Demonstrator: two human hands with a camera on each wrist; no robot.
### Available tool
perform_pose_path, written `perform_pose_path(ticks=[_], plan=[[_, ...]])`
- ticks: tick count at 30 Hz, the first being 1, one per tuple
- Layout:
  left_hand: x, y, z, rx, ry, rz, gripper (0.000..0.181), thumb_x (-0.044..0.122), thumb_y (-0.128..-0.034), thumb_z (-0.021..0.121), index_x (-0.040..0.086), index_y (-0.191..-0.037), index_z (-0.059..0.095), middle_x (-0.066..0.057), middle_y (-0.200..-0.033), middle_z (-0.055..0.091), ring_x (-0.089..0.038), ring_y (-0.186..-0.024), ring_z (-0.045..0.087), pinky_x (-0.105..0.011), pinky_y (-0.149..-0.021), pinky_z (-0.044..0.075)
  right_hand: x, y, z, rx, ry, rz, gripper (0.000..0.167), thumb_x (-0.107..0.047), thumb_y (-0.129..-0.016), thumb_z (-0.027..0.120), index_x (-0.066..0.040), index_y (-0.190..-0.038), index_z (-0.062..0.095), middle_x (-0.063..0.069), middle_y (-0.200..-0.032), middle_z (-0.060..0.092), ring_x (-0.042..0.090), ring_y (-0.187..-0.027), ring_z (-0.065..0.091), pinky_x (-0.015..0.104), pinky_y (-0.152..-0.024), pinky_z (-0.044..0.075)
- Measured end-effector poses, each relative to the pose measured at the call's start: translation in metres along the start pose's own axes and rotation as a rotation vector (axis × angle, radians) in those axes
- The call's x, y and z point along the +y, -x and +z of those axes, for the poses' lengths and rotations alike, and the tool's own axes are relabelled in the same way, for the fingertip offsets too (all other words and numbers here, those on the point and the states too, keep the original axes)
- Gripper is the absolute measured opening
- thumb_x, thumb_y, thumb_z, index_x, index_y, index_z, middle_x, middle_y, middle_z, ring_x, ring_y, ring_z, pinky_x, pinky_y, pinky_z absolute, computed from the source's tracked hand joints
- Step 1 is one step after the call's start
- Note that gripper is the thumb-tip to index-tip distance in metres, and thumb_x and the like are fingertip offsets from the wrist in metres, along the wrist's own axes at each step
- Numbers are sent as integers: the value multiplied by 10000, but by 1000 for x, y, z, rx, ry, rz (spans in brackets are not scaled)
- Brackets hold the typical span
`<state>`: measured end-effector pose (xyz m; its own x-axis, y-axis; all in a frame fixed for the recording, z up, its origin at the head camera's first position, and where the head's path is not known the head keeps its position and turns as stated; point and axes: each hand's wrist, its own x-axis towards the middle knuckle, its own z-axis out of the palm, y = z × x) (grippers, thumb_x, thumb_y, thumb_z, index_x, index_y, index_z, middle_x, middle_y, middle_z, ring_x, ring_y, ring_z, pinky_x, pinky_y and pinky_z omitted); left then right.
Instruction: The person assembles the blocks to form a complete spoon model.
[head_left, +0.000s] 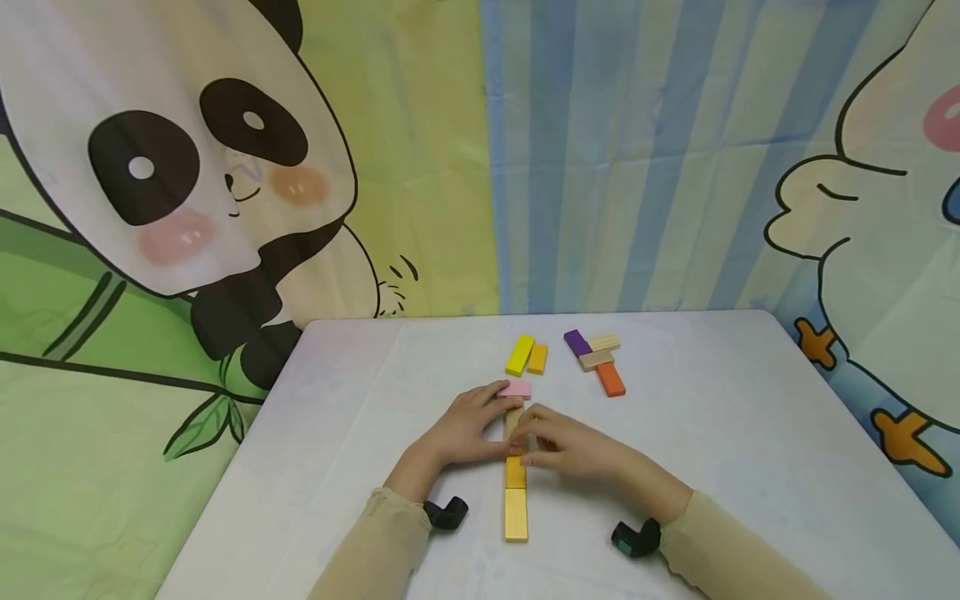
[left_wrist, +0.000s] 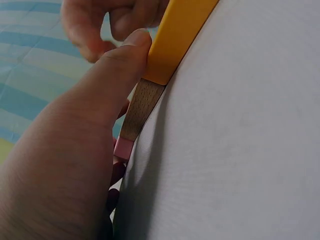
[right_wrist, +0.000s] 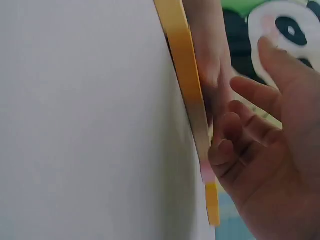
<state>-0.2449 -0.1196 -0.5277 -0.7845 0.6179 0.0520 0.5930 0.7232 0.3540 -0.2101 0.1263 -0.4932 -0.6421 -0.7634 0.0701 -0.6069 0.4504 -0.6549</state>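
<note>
Down the middle of the table runs a line of wooden blocks: a pale yellow block point(head_left: 516, 515) nearest me, an orange-yellow block point(head_left: 515, 473), then a brown wooden block point(left_wrist: 142, 110). A pink block point(head_left: 517, 389) lies crosswise at the far end. My left hand point(head_left: 468, 427) spans the row from the left, thumb touching the orange-yellow block's far end and extended fingertips by the pink and brown blocks. From the right, my right hand point(head_left: 573, 444) hovers at the brown block with loosely bent fingers. Nothing shows in its grasp in the right wrist view; fingertip contact is unclear.
Beyond the row lie a bright yellow block point(head_left: 520, 355) and a smaller orange-yellow block point(head_left: 537, 358). To their right sit a purple block point(head_left: 577, 342), a ridged pale block point(head_left: 604, 342), a tan block point(head_left: 596, 360) and an orange-red block point(head_left: 611, 379). A printed curtain point(head_left: 420, 167) hangs behind the white table point(head_left: 712, 400).
</note>
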Motion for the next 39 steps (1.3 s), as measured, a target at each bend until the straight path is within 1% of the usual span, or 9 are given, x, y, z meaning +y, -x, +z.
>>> perform_pose_path(ticks=[5,8,11,14,19,26,30,35,39], plan=[[-1,-1,0,5,-1,15,800,837,-793,497,516,-1494,283,66,-1651,183,-285,-1488,271,-542,-1199,238,27,-26,-24,179,33,178,298,-336,-1007,572,-254,-1287,632,-32,-1363,542,184,-1041,579,336,-857,524],[-2,-2,1,8,-10,30,805,827,-800,502,487,-1503,305,61,-1645,200,-285,-1482,283,-539,-1194,247,40,-43,-32,190,33,266,364,-312,-1024,540,-265,-1384,569,9,-1469,501,258,-1217,559,446,-975,519],[-2,-1,2,10,-6,30,813,825,-800,505,459,-1505,330,63,-1644,206,-281,-1481,285,-531,-1195,247,49,-56,-36,171,31,319,431,-267,-1026,531,-254,-1455,500,40,-1503,488,309,-1341,494,536,-1088,428],[-1,-1,3,11,5,30,821,832,-795,500,450,-1504,341,64,-1645,205,-278,-1483,281,-521,-1202,241,57,-61,-37,175,44,362,437,-240,-1022,521,-239,-1458,496,49,-1492,506,312,-1402,439,553,-1146,354],[-2,-2,4,11,-4,23,831,859,-783,470,462,-1500,335,71,-1644,203,-265,-1484,280,-505,-1207,240,73,-55,-43,271,43,406,358,-203,-1010,517,-185,-1363,579,72,-1453,539,317,-1385,458,546,-1145,360],[-3,-3,3,-5,-12,4,850,888,-765,440,472,-1498,331,86,-1645,194,-256,-1487,274,-502,-1209,238,83,-40,-51,411,78,433,275,-198,-992,569,-145,-1253,638,85,-1326,618,291,-1149,600,479,-991,505],[-3,-3,3,4,-7,10,846,881,-769,449,466,-1498,338,77,-1643,205,-266,-1483,282,-512,-1203,246,75,-39,-47,388,58,382,269,-214,-995,560,-191,-1246,652,27,-1268,648,237,-987,590,419,-868,521],[-4,-2,4,17,-7,17,833,869,-778,458,465,-1497,339,80,-1641,208,-265,-1481,286,-510,-1202,248,69,-43,-39,303,63,363,335,-233,-1002,539,-288,-1320,629,-44,-1328,637,208,-1065,594,442,-932,518],[-4,-1,3,13,-1,18,833,870,-777,457,467,-1497,339,83,-1643,201,-265,-1484,281,-505,-1205,241,73,-41,-36,390,31,417,301,-197,-995,534,-243,-1262,664,8,-1298,654,244,-1122,594,472,-970,497]])
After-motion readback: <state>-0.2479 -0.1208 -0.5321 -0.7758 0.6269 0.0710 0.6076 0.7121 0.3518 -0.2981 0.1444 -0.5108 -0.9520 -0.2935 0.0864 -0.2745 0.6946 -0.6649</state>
